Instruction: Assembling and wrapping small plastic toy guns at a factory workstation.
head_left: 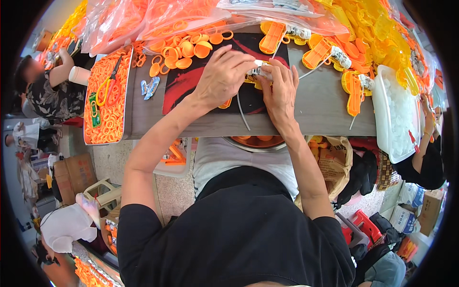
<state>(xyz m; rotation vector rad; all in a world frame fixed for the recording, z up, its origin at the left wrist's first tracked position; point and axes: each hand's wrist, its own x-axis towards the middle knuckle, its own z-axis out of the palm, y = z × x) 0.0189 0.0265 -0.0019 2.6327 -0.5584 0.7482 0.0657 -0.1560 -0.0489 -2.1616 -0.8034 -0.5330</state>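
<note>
Two hands meet mid-surface: left hand point(222, 76) and right hand point(279, 93), fingers clamped on a small yellow-and-white part point(258, 72); one slip could drop it among the orange caps point(184, 50).

Left hand point(222, 76) and right hand point(279, 91), fingers curled together.

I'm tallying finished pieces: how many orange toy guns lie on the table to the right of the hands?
4 that I can see: one at the mat's top edge, one right of it, one nearer the white tub, one partly covered. More may hide under the yellow pile.
</note>
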